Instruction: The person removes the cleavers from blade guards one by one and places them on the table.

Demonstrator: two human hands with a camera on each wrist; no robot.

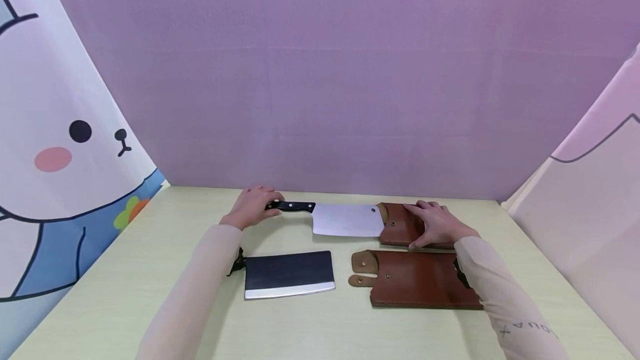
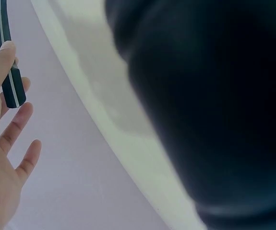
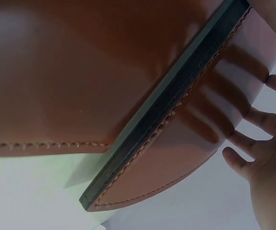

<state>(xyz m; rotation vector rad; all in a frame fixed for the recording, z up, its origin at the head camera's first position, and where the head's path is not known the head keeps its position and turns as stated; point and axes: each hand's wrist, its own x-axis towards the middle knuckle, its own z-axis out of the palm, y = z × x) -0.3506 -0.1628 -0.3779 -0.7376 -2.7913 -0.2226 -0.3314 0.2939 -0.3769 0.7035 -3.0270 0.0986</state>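
Observation:
My left hand (image 1: pixel 254 207) pinches the rear of the black riveted handle of a silver cleaver (image 1: pixel 346 220) between thumb and fingers. In the left wrist view, the thumb lies on the handle (image 2: pixel 14 86) while two other fingers extend off it. The blade's far end, with a small hole, meets the mouth of a brown leather sheath (image 1: pixel 398 224). My right hand (image 1: pixel 436 223) grips that sheath across its width, thumb at the near edge. The right wrist view shows fingertips against the sheath's glossy stitched leather (image 3: pixel 176 139).
A dark-bladed cleaver (image 1: pixel 289 272) lies nearer on the table (image 1: pixel 285 329), its handle partly behind the left sleeve. To its right, a second brown sheath (image 1: pixel 425 279) with its strap pointing left lies partly under the right forearm. A purple backdrop (image 1: pixel 320 82) stands behind.

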